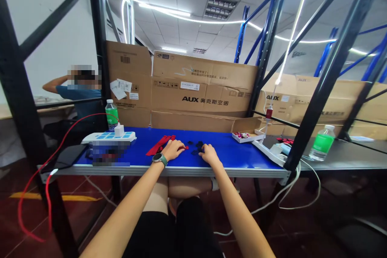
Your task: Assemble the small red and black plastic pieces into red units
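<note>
Both my hands rest on the blue table top [236, 155]. My left hand [173, 149], with a watch on its wrist, lies curled next to several flat red strips [159, 144]. What its fingertips hold is too small to make out. My right hand [208, 154] is curled over several small black pieces [196, 146] lying between the two hands. Its fingers are bent down onto the table, and I cannot see whether they pinch one of the pieces.
A white power strip [109, 137] with a plugged adapter and a green bottle [111, 113] stand at the left. A small open cardboard box [246, 132] with parts sits at the right, beside another green bottle [322, 142]. Cardboard cartons [199, 92] wall the back. A person [79, 92] sits far left.
</note>
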The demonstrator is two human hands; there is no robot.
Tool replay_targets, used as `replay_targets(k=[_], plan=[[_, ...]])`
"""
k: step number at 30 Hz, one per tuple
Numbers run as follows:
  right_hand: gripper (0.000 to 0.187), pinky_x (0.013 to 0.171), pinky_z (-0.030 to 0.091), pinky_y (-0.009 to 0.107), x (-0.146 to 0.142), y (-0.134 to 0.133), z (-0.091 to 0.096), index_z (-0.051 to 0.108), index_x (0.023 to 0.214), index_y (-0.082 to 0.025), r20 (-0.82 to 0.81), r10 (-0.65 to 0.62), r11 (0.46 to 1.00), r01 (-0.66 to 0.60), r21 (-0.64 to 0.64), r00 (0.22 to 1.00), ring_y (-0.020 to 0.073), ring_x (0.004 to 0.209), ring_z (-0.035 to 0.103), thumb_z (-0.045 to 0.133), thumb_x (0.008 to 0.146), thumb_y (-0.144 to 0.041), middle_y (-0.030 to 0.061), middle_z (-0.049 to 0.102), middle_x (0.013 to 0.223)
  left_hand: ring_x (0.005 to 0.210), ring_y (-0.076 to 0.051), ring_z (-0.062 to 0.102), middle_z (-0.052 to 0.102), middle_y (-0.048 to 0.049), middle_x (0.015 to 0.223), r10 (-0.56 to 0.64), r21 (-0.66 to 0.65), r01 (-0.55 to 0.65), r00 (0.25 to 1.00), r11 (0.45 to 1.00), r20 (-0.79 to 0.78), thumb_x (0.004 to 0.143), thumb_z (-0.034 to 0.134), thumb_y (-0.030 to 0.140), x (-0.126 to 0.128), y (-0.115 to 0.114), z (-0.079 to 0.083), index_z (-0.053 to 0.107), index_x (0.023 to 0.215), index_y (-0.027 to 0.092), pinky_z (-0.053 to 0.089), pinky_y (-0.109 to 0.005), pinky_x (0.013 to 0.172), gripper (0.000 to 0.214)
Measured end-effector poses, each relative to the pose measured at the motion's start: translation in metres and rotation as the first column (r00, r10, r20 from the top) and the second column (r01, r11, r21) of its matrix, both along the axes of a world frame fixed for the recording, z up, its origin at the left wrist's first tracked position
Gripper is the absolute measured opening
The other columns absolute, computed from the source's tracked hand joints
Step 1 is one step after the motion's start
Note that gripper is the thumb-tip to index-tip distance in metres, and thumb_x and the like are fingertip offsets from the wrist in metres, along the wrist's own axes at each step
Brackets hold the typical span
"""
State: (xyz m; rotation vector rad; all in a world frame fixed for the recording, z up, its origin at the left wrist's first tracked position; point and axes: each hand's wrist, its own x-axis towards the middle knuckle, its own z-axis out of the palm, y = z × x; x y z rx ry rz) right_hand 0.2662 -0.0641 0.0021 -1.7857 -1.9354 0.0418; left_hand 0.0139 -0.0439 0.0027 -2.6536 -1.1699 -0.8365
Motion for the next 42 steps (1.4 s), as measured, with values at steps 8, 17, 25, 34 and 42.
replay_targets(k=[8,17,25,34,42], plan=[[0.018,0.076,0.052,0.027,0.004,0.015,0.002,0.072,0.082,-0.02,-0.326,0.2,0.979,-0.178,0.096,0.924,0.0194,0.08,0.069,0.074,0.066,-0.012,0.0025,0.072,0.081,0.107,-0.019,0.059,0.065,-0.0058,0.113,-0.077,-0.079,0.081,0.996,0.994,0.052,0.097,0.054,0.035,-0.001,0.012,-0.007,0.068,0.114,0.025,0.044,-0.031,0.094,0.024],[0.032,0.061,0.059,0.031,-0.02,0.043,0.019,0.067,0.076,-0.017,-0.848,0.349,0.915,-0.339,0.217,0.399,0.0229,0.065,0.073,0.081,0.06,-0.04,0.0045,0.071,0.067,0.108,-0.021,0.059,0.066,-0.004,0.113,-0.045,-0.126,0.051,0.997,0.991,0.057,0.093,0.056,0.022,0.002,0.004,-0.002,0.06,0.111,0.025,0.043,-0.036,0.095,0.019],[0.034,0.051,0.051,0.025,-0.052,0.055,0.008,0.062,0.089,-0.019,-0.799,0.444,0.889,-0.307,0.339,0.405,0.0166,0.053,0.067,0.073,0.067,-0.044,-0.0003,0.068,0.066,0.092,-0.019,0.064,0.069,-0.0052,0.097,-0.12,-0.089,0.15,0.952,0.985,0.282,0.093,0.053,0.02,0.0,0.01,0.001,0.062,0.096,0.02,0.048,-0.031,0.085,0.009],[0.025,0.056,0.049,0.025,-0.052,0.048,0.002,0.067,0.085,-0.02,-0.646,0.497,0.864,-0.403,0.302,0.58,0.0141,0.054,0.061,0.064,0.075,-0.042,0.0007,0.069,0.07,0.071,-0.016,0.061,0.066,-0.0015,0.077,-0.036,-0.181,0.115,0.921,0.977,0.387,0.096,0.046,0.026,0.001,0.002,0.009,0.062,0.088,0.019,0.045,-0.026,0.069,0.019],[0.023,0.059,0.047,0.024,-0.055,0.036,0.004,0.065,0.091,-0.021,-0.581,0.534,0.839,-0.471,0.274,0.614,0.0142,0.058,0.06,0.065,0.076,-0.039,-0.0015,0.068,0.07,0.07,-0.016,0.061,0.065,-0.0012,0.076,-0.105,-0.206,0.194,0.921,0.959,0.376,0.093,0.043,0.023,-0.002,0.004,0.006,0.061,0.085,0.019,0.045,-0.025,0.067,0.02]])
